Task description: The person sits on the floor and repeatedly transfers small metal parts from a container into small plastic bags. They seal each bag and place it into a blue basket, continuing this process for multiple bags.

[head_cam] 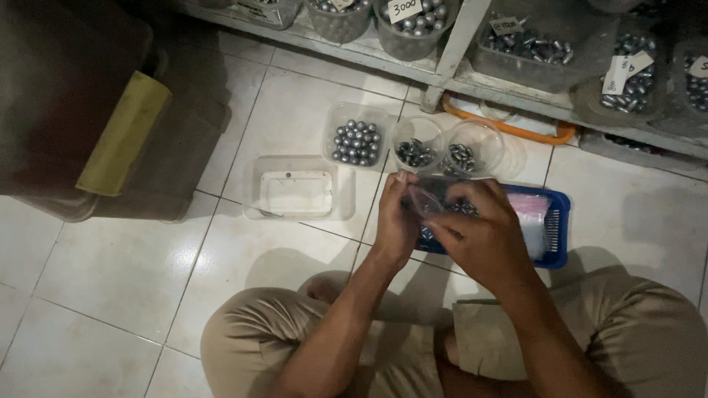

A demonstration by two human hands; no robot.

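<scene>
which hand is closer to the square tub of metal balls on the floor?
Left. The left hand sits just below and right of the square tub of metal balls. The right hand is farther right, over the blue basket. Both pinch a small clear bag.

Open floor (110, 295): bare tile left of the knees, free passage. Ahead: empty clear tray (297, 193), three tubs of metal balls (356, 141), blue basket (557, 221). Beyond: shelf (509, 88) edge blocks. Far left: dark bin (66, 110).
</scene>
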